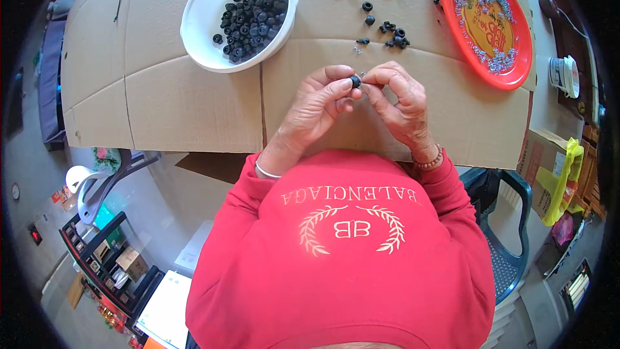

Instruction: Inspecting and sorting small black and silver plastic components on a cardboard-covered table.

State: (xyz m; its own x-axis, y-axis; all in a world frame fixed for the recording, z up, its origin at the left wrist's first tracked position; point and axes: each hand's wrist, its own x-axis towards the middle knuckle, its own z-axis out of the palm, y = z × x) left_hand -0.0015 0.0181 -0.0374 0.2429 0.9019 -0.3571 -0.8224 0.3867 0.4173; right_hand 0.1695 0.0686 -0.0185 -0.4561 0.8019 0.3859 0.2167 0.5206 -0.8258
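Between the thumb and fingers of my left hand [313, 105] is a small round black plastic part [355, 82]. My right hand [403, 100] is closed in a pinch right beside it, its fingertips nearly touching the part; what it pinches is too small to make out. Just beyond my hands a few tiny silvery pieces [358, 50] lie on the cardboard. Several more black parts [399, 40] are scattered farther out, some ring-shaped. A white bowl [201, 16] at the far left holds many black parts.
A red plate [524, 45] with many tiny silvery pieces along its edge lies at the far right. Cardboard [187, 106] covers the table, its near edge close to my body. A dark green plastic chair [510, 265] stands at the lower right.
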